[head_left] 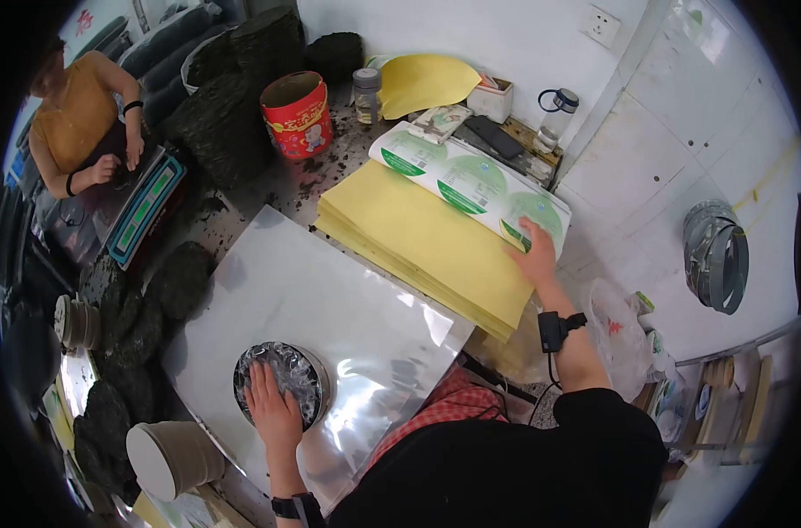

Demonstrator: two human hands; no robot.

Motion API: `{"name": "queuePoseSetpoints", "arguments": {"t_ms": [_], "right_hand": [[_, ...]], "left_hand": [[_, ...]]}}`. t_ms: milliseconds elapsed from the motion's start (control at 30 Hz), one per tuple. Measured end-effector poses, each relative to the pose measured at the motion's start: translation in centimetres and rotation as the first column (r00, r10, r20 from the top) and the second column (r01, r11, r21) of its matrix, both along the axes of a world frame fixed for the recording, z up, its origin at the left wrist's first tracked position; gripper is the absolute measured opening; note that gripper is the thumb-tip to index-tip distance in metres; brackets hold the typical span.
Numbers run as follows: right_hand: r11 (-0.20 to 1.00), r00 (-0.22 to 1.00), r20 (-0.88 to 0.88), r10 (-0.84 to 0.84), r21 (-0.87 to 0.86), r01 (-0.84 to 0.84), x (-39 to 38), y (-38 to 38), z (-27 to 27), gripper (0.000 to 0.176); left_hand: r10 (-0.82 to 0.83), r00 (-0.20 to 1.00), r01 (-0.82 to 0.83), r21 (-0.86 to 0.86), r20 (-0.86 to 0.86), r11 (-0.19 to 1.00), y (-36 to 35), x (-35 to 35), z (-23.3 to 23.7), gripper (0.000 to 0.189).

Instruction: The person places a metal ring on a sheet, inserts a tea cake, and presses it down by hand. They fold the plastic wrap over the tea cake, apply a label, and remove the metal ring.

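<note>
My left hand (273, 409) lies flat, fingers stretched out, on top of a round dark cake (281, 383) covered in clear, wrinkled plastic film. Under the cake is a shiny, silvery sheet (268, 273) spread over the work surface. Off to the right, my right hand (535, 253) grips the near corner of a curled-back paper sheet (479, 180), white with green print. Its fingers rest on the printed side and the thumb is by the edge. Beneath lies a thick stack of yellow paper (418, 238).
A red bucket (297, 119), a jar (366, 97), a phone (493, 136) and a bottle (556, 119) stand or lie behind the paper. Dark clay-like lumps (229, 132) line the left. A co-worker (84, 123) sits by a scale (149, 207). Metal rings (715, 260) hang at right.
</note>
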State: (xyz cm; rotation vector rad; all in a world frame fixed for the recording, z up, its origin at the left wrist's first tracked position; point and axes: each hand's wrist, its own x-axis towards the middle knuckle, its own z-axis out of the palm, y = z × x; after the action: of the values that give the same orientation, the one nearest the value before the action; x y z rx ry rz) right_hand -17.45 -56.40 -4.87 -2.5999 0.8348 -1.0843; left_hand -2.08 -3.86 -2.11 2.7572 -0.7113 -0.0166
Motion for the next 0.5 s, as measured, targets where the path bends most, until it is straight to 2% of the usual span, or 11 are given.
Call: {"name": "queuePoseSetpoints", "arguments": {"t_ms": [100, 200, 300, 333, 400, 500], "right_hand": [[0.913, 0.997, -0.050, -0.053, -0.406, 0.028, -2.1, -1.3, -1.3, 0.029], [0.977, 0.984, 0.120, -0.135, -0.151, 0.153, -1.5, -2.2, -3.3, 0.026], [0.973, 0.982, 0.088, -0.169, 0.173, 0.152, -1.4, -3.5, -2.0, 0.022], [0.931, 0.984, 0.018, -0.178, 0.328, 0.163, -1.3, -5.2, -1.6, 0.024], [0.769, 0.977, -0.139, -0.164, 0.602, 0.215, -1.9, -8.8, -0.8, 0.027], [0.418, 0.981, 0.071, -0.182, 0.909, 0.011, -1.0, -10.9, 3.3, 0.031]], "left_hand": [[-0.009, 1.000, 0.009, 0.008, 0.014, 1.000, 0.2, 0.1, -0.4, 0.063], [0.005, 1.000, -0.005, -0.003, -0.005, 1.000, -0.1, -0.1, -0.1, 0.062], [0.002, 1.000, -0.002, 0.000, -0.006, 1.000, 0.1, 0.1, 0.2, 0.062], [0.005, 1.000, -0.005, 0.006, -0.001, 1.000, 0.1, 0.2, -0.1, 0.062], [0.007, 1.000, -0.007, 0.006, -0.004, 1.000, 0.0, 0.0, -0.2, 0.062], [-0.004, 1.000, 0.004, -0.005, -0.008, 1.000, 0.0, 0.0, 0.1, 0.063]]}}
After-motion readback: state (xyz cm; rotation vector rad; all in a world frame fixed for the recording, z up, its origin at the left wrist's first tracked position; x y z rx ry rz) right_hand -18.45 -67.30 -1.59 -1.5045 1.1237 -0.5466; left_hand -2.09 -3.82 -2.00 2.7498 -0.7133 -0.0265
